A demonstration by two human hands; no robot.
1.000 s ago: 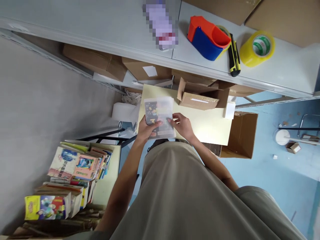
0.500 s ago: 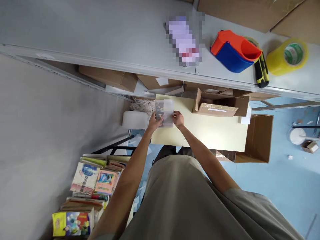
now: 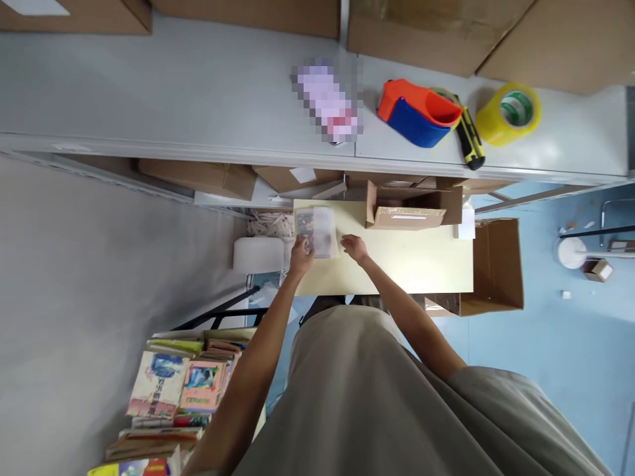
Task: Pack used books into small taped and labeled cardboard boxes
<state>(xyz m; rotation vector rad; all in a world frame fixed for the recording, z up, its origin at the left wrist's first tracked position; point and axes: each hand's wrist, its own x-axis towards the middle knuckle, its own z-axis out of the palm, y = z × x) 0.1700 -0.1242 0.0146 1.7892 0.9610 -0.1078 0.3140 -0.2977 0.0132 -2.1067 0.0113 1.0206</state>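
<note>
Cream surface below, book over its left end: the left hand grips its near-left corner, presumably steadying it, while the right hand curls just beside, any grip unclear.

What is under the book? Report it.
The table shows beyond the book, which the left hand holds. What lies directly beneath is covered; I can't tell whether the book touches the table.
</note>
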